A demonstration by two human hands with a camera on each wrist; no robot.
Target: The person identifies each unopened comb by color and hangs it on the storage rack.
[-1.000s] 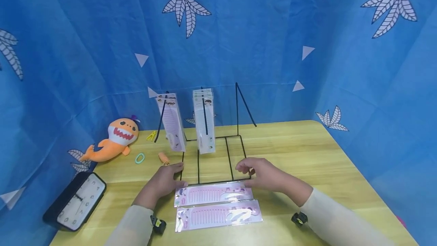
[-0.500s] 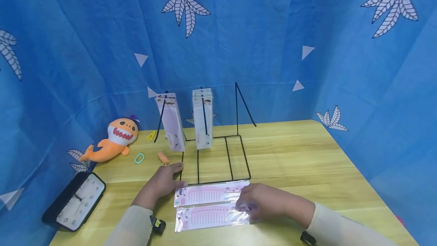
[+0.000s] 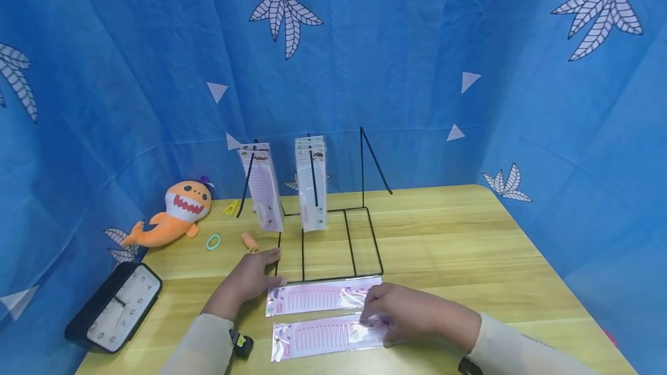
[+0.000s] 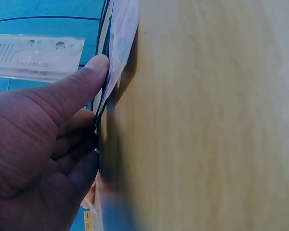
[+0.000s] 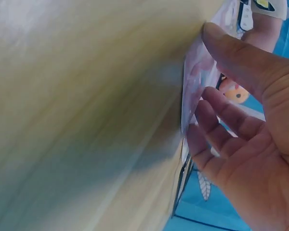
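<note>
A packaged pink comb (image 3: 320,337) lies nearest the table's front, and my right hand (image 3: 411,311) grips its right end between thumb and fingers, covering that end. Another packaged comb (image 3: 310,300) lies behind it, along the front of a black wire display rack (image 3: 362,172). My left hand (image 3: 249,279) rests at the rack's front left corner, with thumb and index finger apart and touching the wire base. Packaged purple combs (image 3: 262,190) hang on the rack's left hook. Several paler comb packets (image 3: 312,190) hang on the middle hook; the right hook carries nothing.
An orange shark plush (image 3: 179,213) lies at the table's left edge, behind a black-framed clock (image 3: 122,308). A yellow clip (image 3: 231,208), a green ring (image 3: 213,242) and a small orange item (image 3: 250,242) lie left of the rack. A blue curtain (image 3: 396,74) encloses the table.
My right hand has come from the rack's right front corner down to the front comb packet and taken hold of it. That packet has shifted and tilted slightly. My left hand has stayed put.
</note>
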